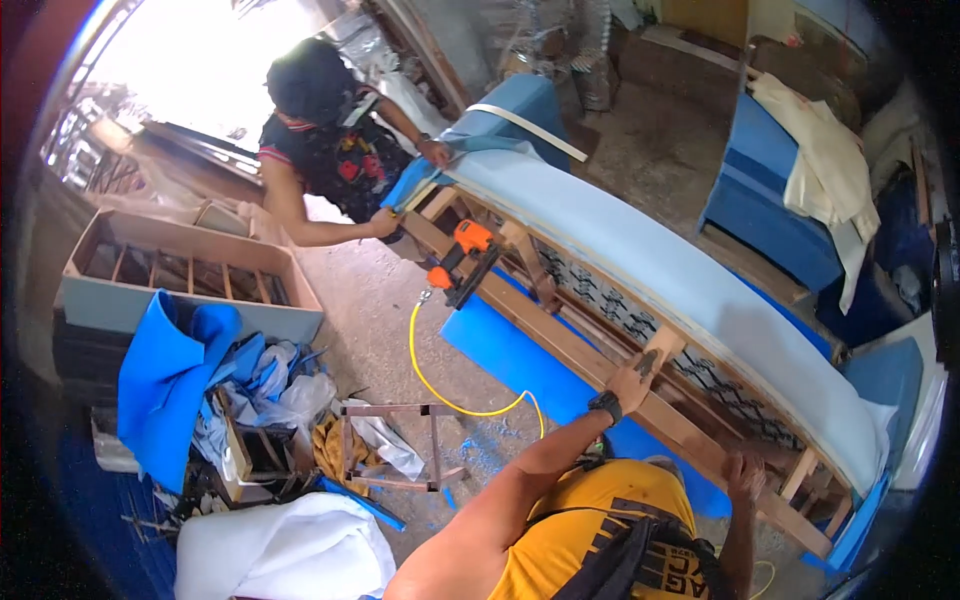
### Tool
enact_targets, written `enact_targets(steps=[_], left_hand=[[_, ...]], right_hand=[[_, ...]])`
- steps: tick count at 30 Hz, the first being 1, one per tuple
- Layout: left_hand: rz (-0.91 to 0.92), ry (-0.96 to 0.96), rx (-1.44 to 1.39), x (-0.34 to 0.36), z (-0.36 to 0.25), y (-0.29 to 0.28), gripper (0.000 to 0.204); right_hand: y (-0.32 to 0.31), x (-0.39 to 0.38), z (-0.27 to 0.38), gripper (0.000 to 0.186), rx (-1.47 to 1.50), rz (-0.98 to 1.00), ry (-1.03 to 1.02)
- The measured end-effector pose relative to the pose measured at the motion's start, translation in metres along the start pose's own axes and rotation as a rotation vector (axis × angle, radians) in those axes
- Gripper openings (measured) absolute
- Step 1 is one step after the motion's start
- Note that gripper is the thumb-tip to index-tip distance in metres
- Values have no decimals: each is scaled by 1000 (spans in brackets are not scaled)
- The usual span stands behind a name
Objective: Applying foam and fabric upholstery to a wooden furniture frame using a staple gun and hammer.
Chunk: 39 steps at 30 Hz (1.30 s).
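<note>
A long sofa frame (545, 320) with pale blue padding (690, 270) and springs lies diagonally. My left hand (630, 375), with a watch on the wrist, is closed on a small dark object (650, 360) I cannot make out, at a wooden crosspiece. My right hand (743, 472) has curled fingers at the front wooden rail near the right end; what it holds, if anything, is unclear. An orange nail gun (470, 245) with a yellow hose (430, 380) rests on the frame. Across from me, a co-worker (330, 160) has both hands at the frame's left end.
Upholstered blue pieces (760, 190) stand at the upper right. A wooden box frame (200, 300) is at the left. Blue foam (160, 390), scraps, a small open frame (390, 410) and white batting (280, 550) lie on the floor (350, 280). A blue roll (500, 350) lies under the sofa.
</note>
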<state>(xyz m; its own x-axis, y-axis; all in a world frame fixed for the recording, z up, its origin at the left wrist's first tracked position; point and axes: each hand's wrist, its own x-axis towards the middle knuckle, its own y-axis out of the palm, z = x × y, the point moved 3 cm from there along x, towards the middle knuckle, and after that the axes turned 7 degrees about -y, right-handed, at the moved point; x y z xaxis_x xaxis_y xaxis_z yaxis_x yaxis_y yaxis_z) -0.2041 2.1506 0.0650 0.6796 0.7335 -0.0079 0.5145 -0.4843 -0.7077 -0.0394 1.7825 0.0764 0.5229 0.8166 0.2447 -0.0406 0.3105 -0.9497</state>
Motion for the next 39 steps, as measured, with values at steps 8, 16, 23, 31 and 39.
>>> enact_targets(steps=[8, 16, 23, 31, 39], left_hand=[[3, -89, -111, -2, -9, -18, 38], [-29, 145, -158, 9, 9, -18, 29], [104, 51, 39, 21, 71, 3, 33], [76, -21, -113, 16, 16, -23, 37], [41, 18, -175, 23, 22, -18, 36]], right_hand=[[-19, 9, 26, 30, -65, -83, -2], [-33, 20, 33, 31, 55, 21, 296], [-22, 16, 31, 37, 56, -12, 246], [-17, 12, 34, 44, 100, 42, 359], [-21, 12, 42, 49, 11, 62, 326]])
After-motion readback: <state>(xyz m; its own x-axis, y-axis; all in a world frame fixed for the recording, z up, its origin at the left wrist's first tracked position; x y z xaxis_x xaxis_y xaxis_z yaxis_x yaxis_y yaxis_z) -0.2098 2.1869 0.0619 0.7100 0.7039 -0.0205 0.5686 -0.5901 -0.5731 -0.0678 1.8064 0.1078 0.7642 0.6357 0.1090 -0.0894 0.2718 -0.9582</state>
